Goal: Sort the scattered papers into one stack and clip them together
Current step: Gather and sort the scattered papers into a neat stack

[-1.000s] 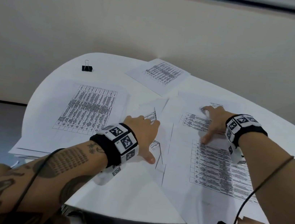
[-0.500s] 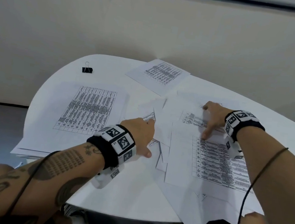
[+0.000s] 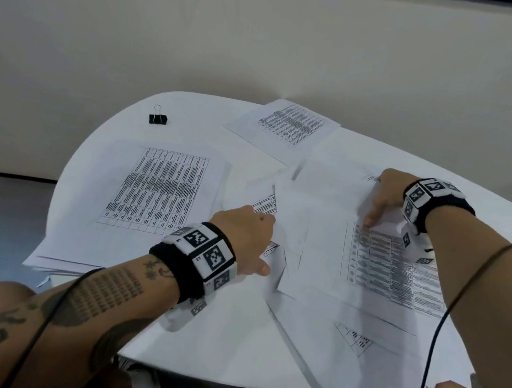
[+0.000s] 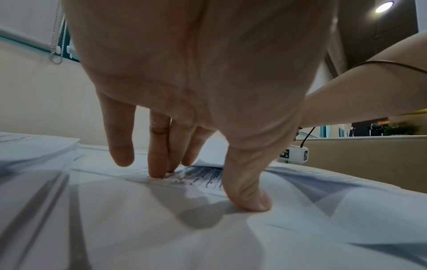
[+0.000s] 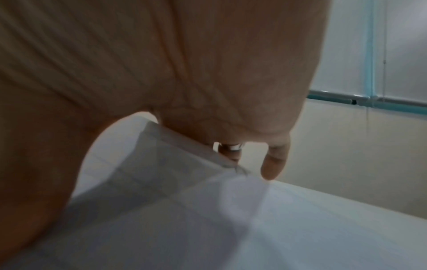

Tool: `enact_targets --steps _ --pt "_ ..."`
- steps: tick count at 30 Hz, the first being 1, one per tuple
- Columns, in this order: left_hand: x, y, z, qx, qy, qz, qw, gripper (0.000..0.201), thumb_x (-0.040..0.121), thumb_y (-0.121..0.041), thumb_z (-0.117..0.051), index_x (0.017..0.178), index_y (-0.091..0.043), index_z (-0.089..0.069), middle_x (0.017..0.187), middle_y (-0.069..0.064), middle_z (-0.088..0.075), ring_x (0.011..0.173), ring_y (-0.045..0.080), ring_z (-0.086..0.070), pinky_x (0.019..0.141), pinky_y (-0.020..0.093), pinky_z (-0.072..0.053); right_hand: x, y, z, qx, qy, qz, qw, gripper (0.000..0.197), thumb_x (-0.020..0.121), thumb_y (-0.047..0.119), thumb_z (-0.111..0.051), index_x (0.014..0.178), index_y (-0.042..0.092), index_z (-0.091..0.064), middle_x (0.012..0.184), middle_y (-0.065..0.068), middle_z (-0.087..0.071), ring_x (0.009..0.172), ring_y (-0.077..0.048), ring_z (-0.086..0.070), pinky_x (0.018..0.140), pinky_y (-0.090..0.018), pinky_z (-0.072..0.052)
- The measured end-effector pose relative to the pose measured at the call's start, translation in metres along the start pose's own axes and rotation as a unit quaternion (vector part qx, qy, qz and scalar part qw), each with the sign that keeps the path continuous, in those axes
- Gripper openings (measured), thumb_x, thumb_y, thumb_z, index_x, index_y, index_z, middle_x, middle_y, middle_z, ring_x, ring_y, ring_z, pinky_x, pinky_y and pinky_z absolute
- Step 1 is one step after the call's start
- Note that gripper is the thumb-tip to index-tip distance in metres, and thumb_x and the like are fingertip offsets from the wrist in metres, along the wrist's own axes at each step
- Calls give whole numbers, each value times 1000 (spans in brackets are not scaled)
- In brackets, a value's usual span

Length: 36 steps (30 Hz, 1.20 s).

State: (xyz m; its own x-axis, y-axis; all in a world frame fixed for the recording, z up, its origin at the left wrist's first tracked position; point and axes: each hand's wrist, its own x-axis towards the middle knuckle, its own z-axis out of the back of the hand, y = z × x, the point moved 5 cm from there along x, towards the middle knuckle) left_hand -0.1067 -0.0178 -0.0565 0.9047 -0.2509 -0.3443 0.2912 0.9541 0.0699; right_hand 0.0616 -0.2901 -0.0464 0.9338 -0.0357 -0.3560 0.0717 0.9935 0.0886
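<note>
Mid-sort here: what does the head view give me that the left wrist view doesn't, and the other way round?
Head view only: the binder clip at the table's far left, the separate far sheet, and the right hand on the printed sheet.
Left wrist view only: fingers and thumb tip pressing on the overlapping papers.
Both: the left hand on those papers, and the left stack.
</note>
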Motion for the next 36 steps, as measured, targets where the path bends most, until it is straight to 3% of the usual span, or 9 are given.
enact_targets --steps 7,14,18,21,25,30,32,34,36 --pt "2 1 2 -37 -23 0 999 92 83 -69 -67 146 -12 -31 131 4 -55 127 25 -47 89 44 -51 -27 -7 15 112 -59 57 990 53 55 13 -101 88 6 -60 76 -2 -58 73 -22 -55 57 -26 -35" --pt "16 30 7 -92 -19 72 993 82 96 -55 -60 150 -3 -26 151 15 -42 138 33 -40 107 46 -44 -59 -50 54 212 -144 56 965 32 72 2 -89 100 5 -72 86 -11 -70 80 -27 -65 70 -29 -42" --pt "19 37 24 -234 -54 73 968 96 92 -66 -59 155 -3 -22 149 14 -51 135 32 -52 105 40 -43 -73 -71 69 375 -180 49 908 28 82 -3 -81 106 4 -69 88 -8 -69 77 -24 -65 75 -34 -53" --pt "24 38 34 -433 -69 61 896 106 85 -69 -66 160 -15 -15 158 3 -44 140 23 -50 114 37 -38 -81 -73 71 481 -191 64 853 21 84 -5 -77 97 11 -70 99 -9 -72 91 -30 -71 92 -51 -57" --pt "30 48 43 -593 -140 98 787 112 81 -55 -80 161 -12 -14 162 8 -38 144 22 -44 105 24 -30 -98 -61 70 631 -161 150 743 42 65 7 -85 104 12 -71 103 -7 -77 98 -24 -74 80 -39 -64" --pt "42 48 27 -737 -148 113 650 140 39 -75 -93 152 -13 -38 149 3 -55 136 25 -53 116 50 -39 -112 -50 56 727 -162 178 643 32 94 -5 -62 120 12 -67 115 -11 -75 107 -29 -72 89 -46 -61" --pt "50 45 15 -823 -114 101 547 133 41 -60 -101 149 -11 -42 144 10 -61 131 32 -58 110 61 -43 -113 -43 39 739 -129 157 642 30 95 -5 -60 121 10 -65 109 -9 -77 100 -26 -75 83 -42 -63" --pt "32 35 19 -880 -68 75 464 107 54 -43 -102 143 -7 -54 136 18 -65 122 41 -64 103 70 -46 -112 -37 17 707 -87 123 690 24 95 -4 -62 116 7 -66 95 -6 -79 87 -23 -77 71 -33 -63" --pt "22 28 19 -892 -36 60 447 69 73 -29 -93 133 -5 -66 127 21 -70 117 43 -67 100 72 -46 -103 -43 -8 654 -60 82 750 35 88 0 -73 122 -1 -63 100 -12 -78 90 -26 -76 72 -32 -61"
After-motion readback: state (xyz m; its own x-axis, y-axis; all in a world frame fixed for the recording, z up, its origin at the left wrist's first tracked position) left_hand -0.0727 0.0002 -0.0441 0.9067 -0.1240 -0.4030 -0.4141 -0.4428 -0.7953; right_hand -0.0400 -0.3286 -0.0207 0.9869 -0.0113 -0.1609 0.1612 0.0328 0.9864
